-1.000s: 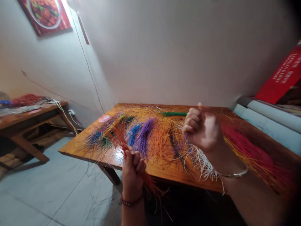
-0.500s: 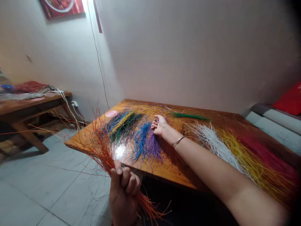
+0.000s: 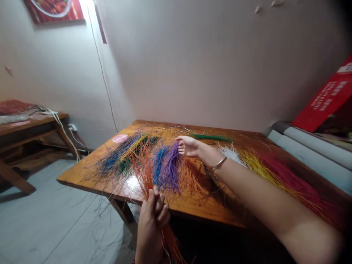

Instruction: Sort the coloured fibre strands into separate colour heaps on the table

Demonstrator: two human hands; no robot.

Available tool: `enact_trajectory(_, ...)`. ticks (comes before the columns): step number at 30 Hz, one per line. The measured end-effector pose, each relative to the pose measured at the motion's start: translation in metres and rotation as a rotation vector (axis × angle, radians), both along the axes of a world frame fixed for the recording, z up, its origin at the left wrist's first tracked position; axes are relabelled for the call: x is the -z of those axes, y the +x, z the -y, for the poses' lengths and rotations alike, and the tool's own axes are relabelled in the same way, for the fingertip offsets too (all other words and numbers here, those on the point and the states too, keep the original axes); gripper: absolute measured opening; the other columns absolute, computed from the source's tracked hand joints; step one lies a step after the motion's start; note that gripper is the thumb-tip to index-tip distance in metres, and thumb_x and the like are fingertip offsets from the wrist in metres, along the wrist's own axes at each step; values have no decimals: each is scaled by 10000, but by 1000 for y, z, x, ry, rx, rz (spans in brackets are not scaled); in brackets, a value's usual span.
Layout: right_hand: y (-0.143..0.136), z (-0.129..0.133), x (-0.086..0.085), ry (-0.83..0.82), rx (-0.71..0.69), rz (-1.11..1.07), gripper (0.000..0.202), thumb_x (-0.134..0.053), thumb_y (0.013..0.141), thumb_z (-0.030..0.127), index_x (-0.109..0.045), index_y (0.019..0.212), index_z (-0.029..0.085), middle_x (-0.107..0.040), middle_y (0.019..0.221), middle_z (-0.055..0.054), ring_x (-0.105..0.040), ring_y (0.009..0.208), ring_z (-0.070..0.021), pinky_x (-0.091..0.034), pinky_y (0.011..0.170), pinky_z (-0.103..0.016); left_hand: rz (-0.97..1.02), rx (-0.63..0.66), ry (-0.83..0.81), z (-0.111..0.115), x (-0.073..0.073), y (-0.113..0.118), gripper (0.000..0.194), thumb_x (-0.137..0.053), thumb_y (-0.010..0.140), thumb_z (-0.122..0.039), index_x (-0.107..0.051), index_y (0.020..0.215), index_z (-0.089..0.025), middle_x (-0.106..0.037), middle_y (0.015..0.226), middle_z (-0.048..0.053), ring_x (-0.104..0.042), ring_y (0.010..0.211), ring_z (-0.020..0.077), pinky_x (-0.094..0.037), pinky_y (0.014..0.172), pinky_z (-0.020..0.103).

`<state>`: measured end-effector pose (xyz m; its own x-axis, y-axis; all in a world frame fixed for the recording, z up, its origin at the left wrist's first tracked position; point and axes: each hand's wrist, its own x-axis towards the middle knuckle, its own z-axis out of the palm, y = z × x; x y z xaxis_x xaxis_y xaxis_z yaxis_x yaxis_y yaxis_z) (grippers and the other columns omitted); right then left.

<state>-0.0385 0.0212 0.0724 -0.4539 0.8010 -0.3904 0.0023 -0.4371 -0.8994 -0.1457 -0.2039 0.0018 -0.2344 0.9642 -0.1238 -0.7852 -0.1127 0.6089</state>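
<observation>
My left hand (image 3: 154, 214) is closed around a bundle of thin orange strands (image 3: 143, 165), which fan out above the fist and hang below it, in front of the table's near edge. Over the table, my right hand (image 3: 188, 146) has its fingers curled together at the upper end of a pile of purple strands (image 3: 172, 170). Whether it pinches any of them is hidden. A metal bangle (image 3: 220, 163) circles the right wrist. Blue strands (image 3: 158, 161) lie left of the purple ones, and more orange strands (image 3: 192, 179) lie to their right.
The wooden table (image 3: 82, 172) also bears mixed dark strands (image 3: 110, 157), a green bundle (image 3: 211, 137), and white (image 3: 231, 152), yellow (image 3: 258, 165) and crimson strands (image 3: 291, 176). White rolls (image 3: 310, 146) and a red box (image 3: 324, 95) are on the right. Another table (image 3: 33, 124) stands left.
My left hand has brought the orange bundle rightward, nearer the blue and purple piles. My right hand stays by the purple strands, its fingers still curled. The view has turned slightly right.
</observation>
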Motion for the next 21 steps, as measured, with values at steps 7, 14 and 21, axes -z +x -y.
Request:
enact_trajectory(7, 25, 22, -19, 62, -19, -3, 210, -417, 857, 129, -622, 813, 138, -658, 835, -83, -607, 725, -152, -464, 785, -305, -100, 192, 14, -6, -7, 28, 348, -606, 800, -499, -407, 825, -215, -127, 556, -105, -3, 417, 29, -53, 345, 125)
enact_trajectory(14, 90, 104, -2, 166, 17, -441, 379, -439, 816, 355, -617, 1091, 165, -597, 1229, -112, -574, 1093, -209, -391, 1000, -362, -228, 207, -5, -1, -14, 48, 356, -582, 815, -503, -396, 808, -199, -177, 556, -106, -59, 407, 20, -69, 354, 117)
enact_trajectory(21, 104, 182, 32, 346, -202, -300, 627, -760, 643, 359, -530, 1210, 219, -526, 1329, -115, -489, 1219, -256, -352, 1044, -410, -525, 316, 15, 2, 5, 79, 291, -605, 808, -455, -511, 844, -182, -375, 536, -73, -351, 413, 51, -320, 412, 156)
